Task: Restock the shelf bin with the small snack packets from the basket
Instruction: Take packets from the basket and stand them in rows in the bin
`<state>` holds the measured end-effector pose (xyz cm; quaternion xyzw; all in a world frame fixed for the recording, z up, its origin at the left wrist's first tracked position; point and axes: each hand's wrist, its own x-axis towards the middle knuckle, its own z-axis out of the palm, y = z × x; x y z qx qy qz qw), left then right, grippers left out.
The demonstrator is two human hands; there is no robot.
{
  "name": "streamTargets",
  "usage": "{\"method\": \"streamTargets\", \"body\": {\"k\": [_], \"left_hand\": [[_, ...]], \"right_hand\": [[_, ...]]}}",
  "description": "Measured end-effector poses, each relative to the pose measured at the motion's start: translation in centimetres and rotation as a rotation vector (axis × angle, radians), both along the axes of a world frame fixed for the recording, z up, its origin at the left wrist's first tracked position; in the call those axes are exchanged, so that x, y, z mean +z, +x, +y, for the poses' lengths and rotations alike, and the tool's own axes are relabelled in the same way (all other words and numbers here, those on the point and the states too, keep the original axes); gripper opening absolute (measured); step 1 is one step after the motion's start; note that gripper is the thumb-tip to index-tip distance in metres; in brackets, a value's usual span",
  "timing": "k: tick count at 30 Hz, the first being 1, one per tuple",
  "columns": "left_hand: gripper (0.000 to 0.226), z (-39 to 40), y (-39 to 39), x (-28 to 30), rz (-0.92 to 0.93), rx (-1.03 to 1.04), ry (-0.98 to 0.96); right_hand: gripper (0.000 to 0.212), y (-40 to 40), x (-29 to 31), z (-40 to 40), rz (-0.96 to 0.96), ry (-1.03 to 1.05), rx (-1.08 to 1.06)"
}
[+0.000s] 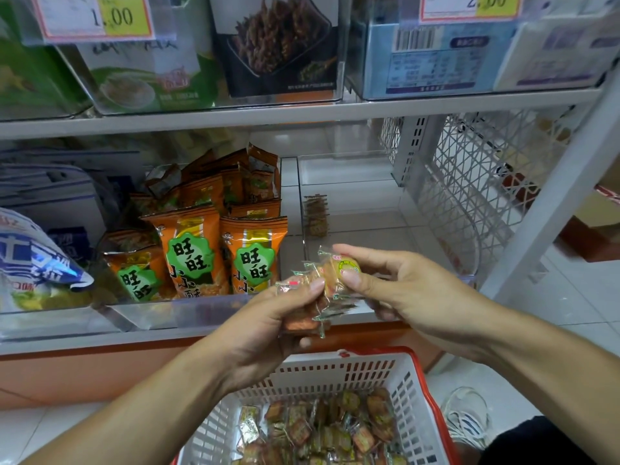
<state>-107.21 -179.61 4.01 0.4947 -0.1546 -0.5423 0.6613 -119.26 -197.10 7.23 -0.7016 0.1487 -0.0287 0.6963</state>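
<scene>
Both hands [335, 297] grip snack packets [322, 290] above the basket [335, 367].

A clear shelf bin [352, 203] is open at the top and mostly bare, with one small stack of packets [315, 214] at its left wall. Access from above is limited by the upper shelf [302, 110]. The neighbouring bin is crowded with orange bags [214, 236]. A white lattice panel [469, 182] closes the right side.
</scene>
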Motion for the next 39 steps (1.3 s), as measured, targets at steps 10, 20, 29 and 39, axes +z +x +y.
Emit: {"method": "streamTargets", "body": {"k": [10,20,29,39], "left_hand": [[0.063,-0.4,-0.1,-0.5,-0.085,0.025,0.093],[0.084,-1.1,-0.6,0.5,-0.269,0.354,0.15],[0.1,-2.2,-1.9,-0.3,-0.376,0.285,0.225],[0.102,-2.1,-1.6,-0.6,-0.374,0.233,0.238]], "right_hand": [[0.037,0.1,0.8,-2.2,0.195,0.104,0.274],[0.064,3.9,1.2,-5.0,0.073,0.043,0.057],[0.031,12.8,-4.2,-5.6,0.212,-0.733,-0.15],[0.053,17.3,-7.5,-6.8,0.36,-0.64,-0.288]]}}
